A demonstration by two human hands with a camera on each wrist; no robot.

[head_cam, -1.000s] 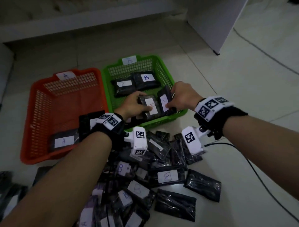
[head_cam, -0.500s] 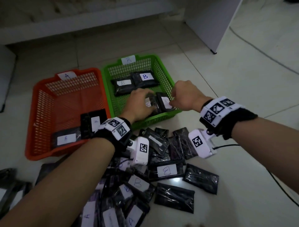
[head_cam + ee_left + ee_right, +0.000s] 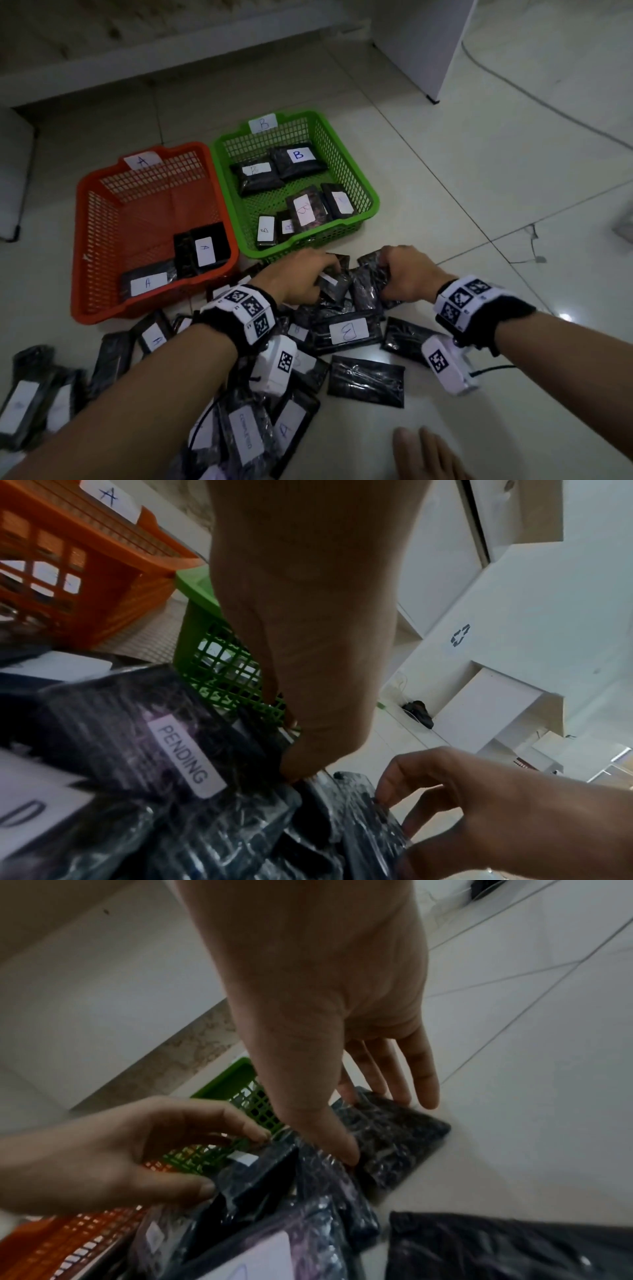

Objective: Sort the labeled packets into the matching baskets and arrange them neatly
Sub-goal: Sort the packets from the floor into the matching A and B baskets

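Just in front of the green plastic mesh basket [image 3: 371,202], the left hand [image 3: 298,277] pinched a black plastic-wrapped packet [image 3: 334,286] at the loose pile's far edge, its long axis pointing toward that basket. Beside it, the right hand [image 3: 407,274] clasped a second black packet [image 3: 366,291] between thumb and fingers. Half a second before, both hands had been inside the basket; now they were out of it.

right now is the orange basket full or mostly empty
Mostly empty. The orange basket holds only a few packets labeled A near its front edge; the rest of its mesh floor is bare.

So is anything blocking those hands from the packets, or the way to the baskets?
Nothing visible does. Both the left hand and right hand already grip packets in the pile; the green basket and orange basket sit open-topped just beyond.
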